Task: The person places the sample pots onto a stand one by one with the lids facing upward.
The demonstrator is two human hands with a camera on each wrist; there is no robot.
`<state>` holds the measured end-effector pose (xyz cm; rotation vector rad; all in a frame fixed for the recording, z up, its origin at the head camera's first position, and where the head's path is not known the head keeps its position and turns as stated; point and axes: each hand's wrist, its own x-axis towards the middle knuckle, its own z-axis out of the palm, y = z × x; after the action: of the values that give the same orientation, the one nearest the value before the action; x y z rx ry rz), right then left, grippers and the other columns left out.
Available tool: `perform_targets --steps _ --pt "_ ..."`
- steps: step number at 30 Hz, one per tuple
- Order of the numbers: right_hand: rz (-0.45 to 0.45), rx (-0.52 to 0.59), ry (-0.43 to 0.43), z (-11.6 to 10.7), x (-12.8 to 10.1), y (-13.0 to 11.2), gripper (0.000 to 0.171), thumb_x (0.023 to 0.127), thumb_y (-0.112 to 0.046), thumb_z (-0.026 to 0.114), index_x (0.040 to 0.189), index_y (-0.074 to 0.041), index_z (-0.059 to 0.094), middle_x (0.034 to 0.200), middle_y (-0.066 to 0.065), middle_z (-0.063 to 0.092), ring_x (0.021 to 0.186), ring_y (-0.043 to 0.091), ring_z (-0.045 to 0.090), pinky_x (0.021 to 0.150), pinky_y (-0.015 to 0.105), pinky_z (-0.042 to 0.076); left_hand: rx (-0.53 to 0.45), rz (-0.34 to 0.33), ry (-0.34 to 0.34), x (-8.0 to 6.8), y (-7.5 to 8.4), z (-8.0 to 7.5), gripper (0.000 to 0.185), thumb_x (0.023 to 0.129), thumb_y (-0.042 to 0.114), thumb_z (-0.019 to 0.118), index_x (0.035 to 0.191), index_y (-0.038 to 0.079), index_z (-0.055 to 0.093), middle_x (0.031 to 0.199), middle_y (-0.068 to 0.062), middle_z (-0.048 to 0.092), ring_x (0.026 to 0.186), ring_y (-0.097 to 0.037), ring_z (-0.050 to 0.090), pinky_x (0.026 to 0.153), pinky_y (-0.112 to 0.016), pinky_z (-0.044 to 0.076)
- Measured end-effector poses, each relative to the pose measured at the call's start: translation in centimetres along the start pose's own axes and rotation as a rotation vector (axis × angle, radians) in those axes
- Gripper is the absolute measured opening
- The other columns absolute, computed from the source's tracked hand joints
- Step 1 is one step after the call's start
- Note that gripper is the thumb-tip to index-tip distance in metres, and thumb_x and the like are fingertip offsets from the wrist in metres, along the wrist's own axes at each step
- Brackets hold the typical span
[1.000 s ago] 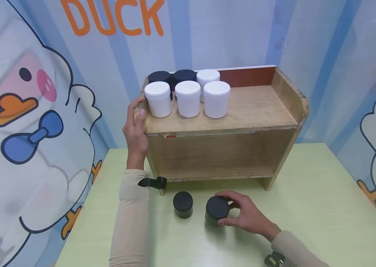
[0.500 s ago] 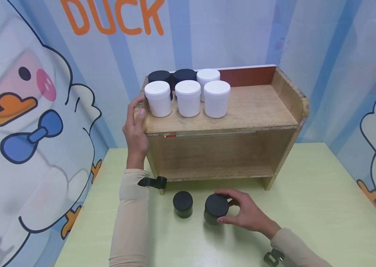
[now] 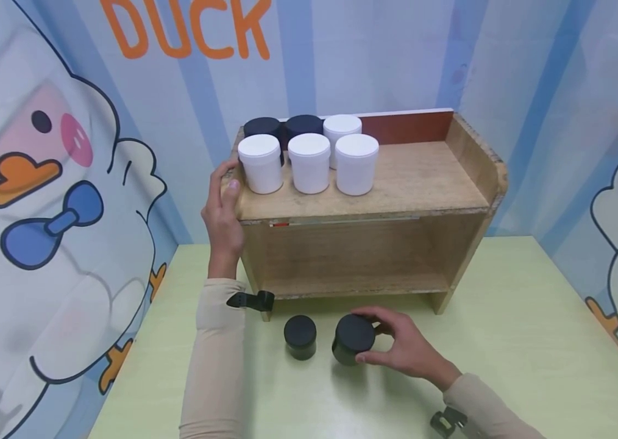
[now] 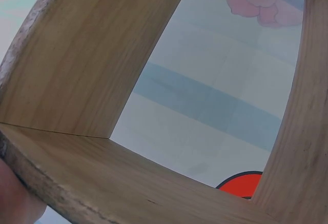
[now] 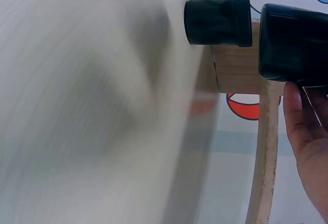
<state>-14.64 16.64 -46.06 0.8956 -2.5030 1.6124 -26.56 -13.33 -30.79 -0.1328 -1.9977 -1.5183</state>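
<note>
Compared with the earlier head frames, the round black lidded jar (image 3: 353, 339) in the right hand (image 3: 404, 350) now sits slightly further left and tilted, its lid tipped toward the camera, seemingly lifted a bit off the pale green table (image 3: 506, 341); a second ago it stood flat under the same grip. The right hand's fingers curl round that jar, thumb on the near side, fingertips over the far edge; the right wrist view shows the fingers (image 5: 302, 126) against the jar's side (image 5: 292, 42). The second, smaller black round jar (image 3: 300, 336) has not moved, standing upright just left of the held one, near but not touching. The left hand (image 3: 223, 210) has stayed put, gripping the left front corner of the open wooden two-level shelf unit (image 3: 397, 183), thumb on the top board, fingers wrapped behind the side panel; the left wrist view shows only the shelf's inside (image 4: 77, 80) and a sliver of the hand. Count: two black jars on the table in front of the shelf; on the top board, four white cylindrical lidded tubs (image 3: 309, 161), three in the front row and one behind, plus two black tubs (image 3: 281, 127) in the back row. Six containers on top, eight in all.
</note>
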Motion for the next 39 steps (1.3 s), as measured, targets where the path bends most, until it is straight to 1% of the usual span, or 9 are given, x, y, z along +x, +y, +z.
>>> perform_targets --steps 7,12,25,31,39 --pt "-0.031 0.004 0.011 0.1 0.3 -0.2 0.065 0.073 -0.018 0.09 0.131 -0.009 0.062 0.122 0.01 0.07 0.099 0.009 0.065 0.081 0.026 0.058 0.002 0.007 0.002 0.1 -0.1 0.0 0.046 0.098 0.043 0.04 0.14 0.03 0.054 0.155 0.003 0.049 0.147 -0.017 0.04 0.122 -0.052 0.028" --pt "-0.042 0.006 0.018 0.0 0.4 -0.5 0.065 0.073 -0.017 0.09 0.131 -0.009 0.062 0.121 0.01 0.07 0.098 0.009 0.065 0.081 0.027 0.058 0.001 0.008 0.002 0.0 0.0 0.0 0.046 0.098 0.043 0.04 0.14 0.03 0.054 0.154 0.004 0.049 0.147 -0.016 0.04 0.122 -0.051 0.028" --pt "-0.045 0.006 0.032 -0.3 0.7 -1.3 0.066 0.072 -0.017 0.09 0.132 -0.01 0.062 0.123 0.01 0.07 0.103 0.003 0.063 0.083 0.026 0.057 0.004 -0.002 0.0 0.0 0.0 0.0 0.046 0.098 0.044 0.04 0.14 0.032 0.053 0.155 0.005 0.048 0.147 -0.016 0.04 0.122 -0.052 0.027" --pt "-0.053 0.013 0.045 -0.2 0.8 -1.7 0.067 0.072 -0.015 0.09 0.132 -0.006 0.062 0.123 0.011 0.07 0.103 0.003 0.063 0.084 0.026 0.057 0.0 -0.006 -0.001 -0.1 0.1 0.0 0.045 0.098 0.044 0.039 0.14 0.033 0.053 0.155 0.005 0.048 0.147 -0.016 0.04 0.122 -0.052 0.027" --pt "-0.061 0.038 0.054 -0.5 1.1 -2.1 0.067 0.072 -0.012 0.089 0.133 -0.007 0.061 0.124 0.012 0.069 0.102 0.003 0.064 0.085 0.026 0.057 -0.003 -0.006 -0.002 -0.1 0.1 0.0 0.045 0.098 0.044 0.04 0.14 0.033 0.053 0.155 0.006 0.048 0.147 -0.016 0.04 0.122 -0.052 0.027"
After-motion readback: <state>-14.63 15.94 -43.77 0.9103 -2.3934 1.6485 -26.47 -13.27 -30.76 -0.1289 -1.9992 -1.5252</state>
